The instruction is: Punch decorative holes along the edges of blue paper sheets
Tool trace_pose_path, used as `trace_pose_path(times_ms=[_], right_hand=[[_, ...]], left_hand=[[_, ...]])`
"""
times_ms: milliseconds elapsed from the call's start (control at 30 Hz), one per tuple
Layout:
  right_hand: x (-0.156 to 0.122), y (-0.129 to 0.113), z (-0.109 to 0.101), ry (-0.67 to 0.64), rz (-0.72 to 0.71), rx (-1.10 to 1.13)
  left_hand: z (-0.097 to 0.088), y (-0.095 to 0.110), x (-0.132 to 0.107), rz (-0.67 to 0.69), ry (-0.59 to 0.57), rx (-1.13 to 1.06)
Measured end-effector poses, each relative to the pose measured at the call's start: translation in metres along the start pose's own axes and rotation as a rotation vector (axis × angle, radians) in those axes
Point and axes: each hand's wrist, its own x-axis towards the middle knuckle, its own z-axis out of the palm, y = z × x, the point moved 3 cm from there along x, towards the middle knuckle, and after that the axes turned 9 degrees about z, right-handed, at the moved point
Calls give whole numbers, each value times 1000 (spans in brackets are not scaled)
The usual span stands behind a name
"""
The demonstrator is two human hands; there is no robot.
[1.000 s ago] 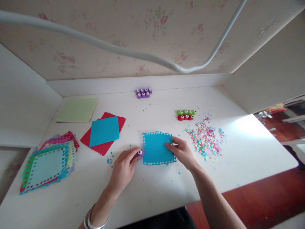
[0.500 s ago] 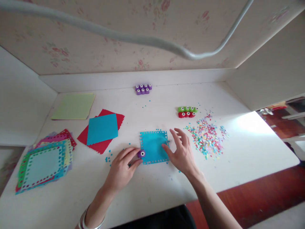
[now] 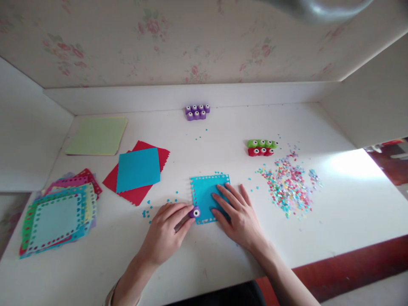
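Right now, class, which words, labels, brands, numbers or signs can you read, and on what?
None can be read.
The purple punch in the left hand bears a dark mark on its white top, too small to make out; the blue sheet under the right hand shows edge holes, no lettering.

No text, label, brand or number is showing legibly anywhere. Only small dark marks (image 3: 196,213) are appearing on white buttons (image 3: 201,107), too small for making out: on the purple punch (image 3: 192,212) at the lower left corner of the punched blue sheet (image 3: 203,197), on the purple punches (image 3: 196,115) beyond that sheet, and on the green punches (image 3: 259,143) and red punches (image 3: 260,152) beyond it, rightward.
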Motion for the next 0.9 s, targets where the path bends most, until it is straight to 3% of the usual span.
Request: trace_pose_path(times_ms=[900], right_hand=[[3,3,-1,-19,23,20]], left_hand=[[-1,-3,6,8,-49,-8]])
